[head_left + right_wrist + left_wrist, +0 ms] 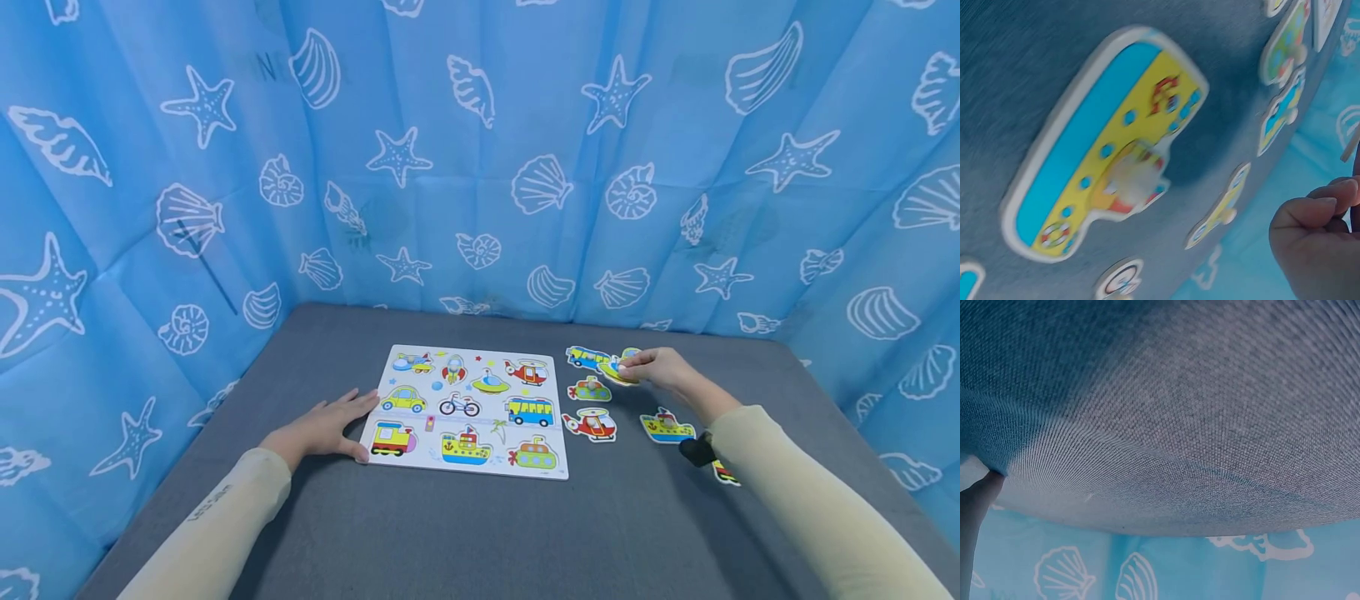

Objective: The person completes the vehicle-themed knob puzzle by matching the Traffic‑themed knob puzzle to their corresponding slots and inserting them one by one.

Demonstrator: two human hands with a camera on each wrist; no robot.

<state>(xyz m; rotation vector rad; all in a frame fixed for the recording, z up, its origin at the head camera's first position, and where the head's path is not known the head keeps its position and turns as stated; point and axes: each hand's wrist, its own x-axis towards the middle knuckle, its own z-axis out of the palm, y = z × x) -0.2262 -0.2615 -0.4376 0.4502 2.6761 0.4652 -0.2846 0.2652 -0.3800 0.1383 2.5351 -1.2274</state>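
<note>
My right hand pinches a flying-saucer puzzle piece by its knob, above the right side of the table. Part of another yellow piece shows just behind it. In the right wrist view the curled fingers of that hand appear at the right edge. My left hand rests at the left edge of a white puzzle board printed with vehicles, its fingers and thumb spread along that edge. The left wrist view shows mostly grey cloth, with part of that hand at the left.
Right of the board lie a bus piece, a submarine piece, a helicopter piece and a boat piece. A train piece is partly hidden by the right sleeve. Behind the grey table hangs a blue shell-print curtain.
</note>
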